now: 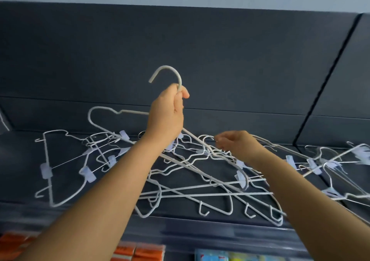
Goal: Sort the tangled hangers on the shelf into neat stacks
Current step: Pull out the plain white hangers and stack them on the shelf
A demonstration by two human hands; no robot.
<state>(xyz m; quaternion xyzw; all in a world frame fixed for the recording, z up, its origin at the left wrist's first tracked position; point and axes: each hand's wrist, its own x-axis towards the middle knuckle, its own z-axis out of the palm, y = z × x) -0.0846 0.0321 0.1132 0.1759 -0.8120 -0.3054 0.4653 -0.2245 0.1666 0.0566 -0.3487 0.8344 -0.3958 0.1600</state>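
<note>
One white hanger is being lifted out of the tangle while the heap is steadied.

The left hand point(167, 112) is closed round the neck of a thick white hanger point(120, 112), just under its hook, so that the frame is raised at a tilt above the pile; held at that point, it can probably be drawn free without dragging its neighbours along. The right hand point(238, 143) is lowered to the tangled hangers point(200, 180), its fingertips pinched on a thin wire hook, seemingly to hold back whatever is caught on the lifted one. The heap itself is spread across the dark shelf point(200, 219), wire clip hangers and thicker white ones crossed over each other, some overhanging the front edge. No neat stack is seen yet, so the sorting is judged to be at an early stage.
</note>
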